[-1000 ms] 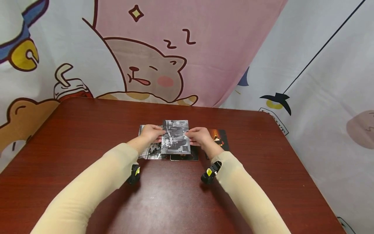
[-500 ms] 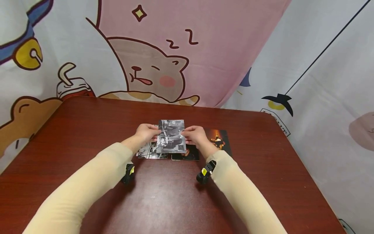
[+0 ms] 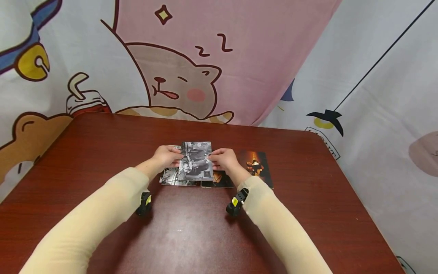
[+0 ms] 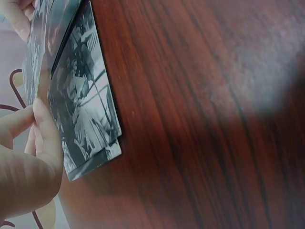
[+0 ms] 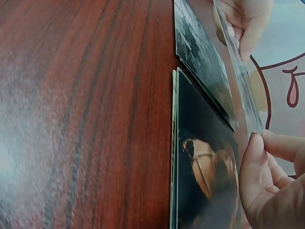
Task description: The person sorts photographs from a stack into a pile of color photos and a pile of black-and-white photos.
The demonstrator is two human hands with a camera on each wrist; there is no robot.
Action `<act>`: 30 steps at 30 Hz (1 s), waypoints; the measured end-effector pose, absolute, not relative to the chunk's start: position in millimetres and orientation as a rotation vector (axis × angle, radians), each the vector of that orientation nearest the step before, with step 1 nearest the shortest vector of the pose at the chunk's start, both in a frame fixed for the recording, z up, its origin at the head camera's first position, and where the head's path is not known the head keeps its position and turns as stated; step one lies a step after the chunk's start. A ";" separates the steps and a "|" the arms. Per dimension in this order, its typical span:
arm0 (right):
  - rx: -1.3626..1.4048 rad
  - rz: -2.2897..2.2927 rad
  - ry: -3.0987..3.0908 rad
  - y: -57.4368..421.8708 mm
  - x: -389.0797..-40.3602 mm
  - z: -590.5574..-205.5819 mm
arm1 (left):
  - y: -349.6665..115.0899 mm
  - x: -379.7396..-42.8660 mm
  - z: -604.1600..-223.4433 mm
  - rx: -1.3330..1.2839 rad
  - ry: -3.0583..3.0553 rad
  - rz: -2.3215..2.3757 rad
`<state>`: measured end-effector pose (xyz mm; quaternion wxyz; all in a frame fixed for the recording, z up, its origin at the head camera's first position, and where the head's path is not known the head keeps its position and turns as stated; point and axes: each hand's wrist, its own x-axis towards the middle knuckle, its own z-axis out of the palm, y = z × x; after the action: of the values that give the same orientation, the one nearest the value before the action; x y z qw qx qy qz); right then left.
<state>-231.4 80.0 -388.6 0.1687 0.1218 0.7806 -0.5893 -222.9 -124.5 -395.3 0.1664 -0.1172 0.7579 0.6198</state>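
Note:
A black-and-white photo card is held raised above the table, pinched at its left edge by my left hand and at its right edge by my right hand. Beneath and to the left lies a small stack of black-and-white photo cards, their edges slightly offset. Beside that stack, partly hidden by the held card and my right hand, is a dark stack of cards with a warm-toned picture on top. Both wrist views show thumb and fingers gripping the card's edges.
Further right on the brown table lies a dark card with an orange glow, partly behind my right forearm. A cartoon-printed curtain hangs beyond the table's far edge.
Both hands have carried the held photo card leftward, over the black-and-white stack. More of the dark middle stack and of the right-hand card now shows.

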 end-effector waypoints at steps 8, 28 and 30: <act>0.340 -1.677 2.189 70.9 -230.5 -389.4 | -136.1 -220.6 -397.3 -0.317 2.150 1.732; 0.295 -1.629 2.192 50.9 -230.1 -397.7 | -156.3 -213.5 -398.4 -0.331 2.169 1.720; 0.291 -1.630 2.180 49.5 -229.5 -397.7 | -158.2 -213.4 -398.2 -0.335 2.173 1.717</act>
<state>-229.5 49.5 -397.7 0.2008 0.1041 0.7802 -0.5833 -213.4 -158.2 -398.2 0.1750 -0.1183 0.7669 0.6060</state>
